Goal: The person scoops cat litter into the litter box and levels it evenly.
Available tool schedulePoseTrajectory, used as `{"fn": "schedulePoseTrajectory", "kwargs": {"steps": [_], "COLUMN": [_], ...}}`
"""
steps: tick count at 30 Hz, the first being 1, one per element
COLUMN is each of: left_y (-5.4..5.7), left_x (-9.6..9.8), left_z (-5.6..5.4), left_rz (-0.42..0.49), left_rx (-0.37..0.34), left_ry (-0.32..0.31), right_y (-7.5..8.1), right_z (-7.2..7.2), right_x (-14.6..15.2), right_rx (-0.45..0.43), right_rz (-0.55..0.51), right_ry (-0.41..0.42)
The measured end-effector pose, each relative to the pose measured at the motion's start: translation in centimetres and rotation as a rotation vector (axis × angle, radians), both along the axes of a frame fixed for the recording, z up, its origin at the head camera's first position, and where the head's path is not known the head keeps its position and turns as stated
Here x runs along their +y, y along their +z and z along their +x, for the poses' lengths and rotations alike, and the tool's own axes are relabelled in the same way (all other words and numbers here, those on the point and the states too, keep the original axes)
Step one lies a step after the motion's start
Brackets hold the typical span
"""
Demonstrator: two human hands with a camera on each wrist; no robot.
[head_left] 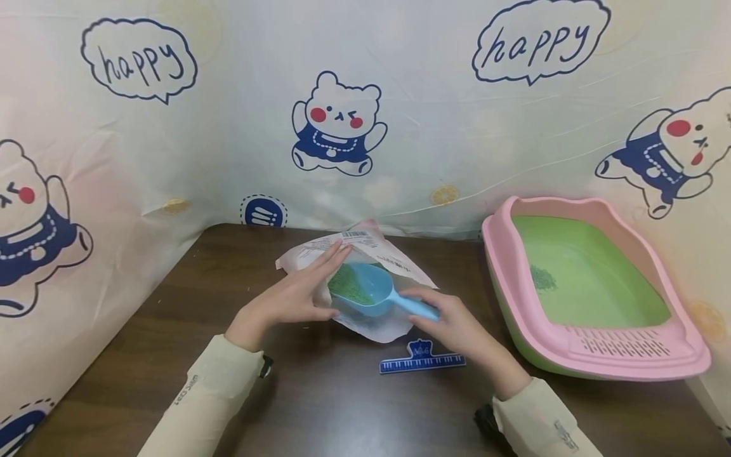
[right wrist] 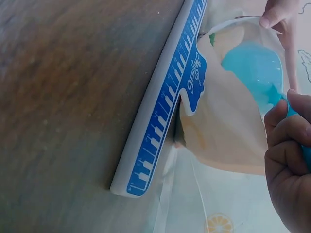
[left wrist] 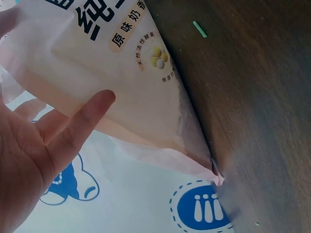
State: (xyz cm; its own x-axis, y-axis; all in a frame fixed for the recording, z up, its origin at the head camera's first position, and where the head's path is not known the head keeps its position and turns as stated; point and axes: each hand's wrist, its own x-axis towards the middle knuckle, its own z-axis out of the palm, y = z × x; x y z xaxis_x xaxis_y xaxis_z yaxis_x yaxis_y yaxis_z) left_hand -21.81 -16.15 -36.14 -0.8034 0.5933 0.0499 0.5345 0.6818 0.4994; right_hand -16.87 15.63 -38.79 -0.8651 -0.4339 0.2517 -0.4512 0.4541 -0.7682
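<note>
the right hand (head_left: pixel 452 322) is gripping the scoop (head_left: pixel 379 293) by its handle at the bag (head_left: pixel 374 246); the left hand (head_left: pixel 288 297), fingers wide, is touching the bag's left.

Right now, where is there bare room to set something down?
Free, bar bits: the table's left side, between backdrop and left sleeve; the front between both sleeves, nearer than the blue clip; a narrower strip between bag and pink-rimmed tray. Crowded: the middle, with left hand, right hand and scoop at the bag.
</note>
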Motion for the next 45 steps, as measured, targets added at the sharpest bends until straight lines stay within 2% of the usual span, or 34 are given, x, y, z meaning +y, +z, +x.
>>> {"fn": "schedulePoseTrajectory", "kwargs": {"steps": [8,19,31,38,45], "left_y": [-0.3,-0.1,-0.1,0.0,-0.1], "left_x": [0.3,0.2,0.1,0.2,0.2], "left_z": [0.0,0.1,0.1,0.0,0.0], "left_rz": [0.009,0.014,0.021,0.008,0.020], "left_rx": [-0.006,-0.009,-0.024,-0.019,-0.020], "left_ry": [-0.028,-0.018,-0.018,-0.022,-0.029], "right_y": [0.0,0.8,1.4,1.2,1.3], "right_z": [0.4,1.3,1.9,2.1,2.4], "right_x": [1.2,2.8,3.9,4.5,5.1], "right_rx": [-0.017,0.034,0.053,0.046,0.077], "right_rz": [-0.020,0.020,0.036,0.050,0.035], "right_ry": [-0.009,-0.052,-0.050,-0.036,-0.015]}}
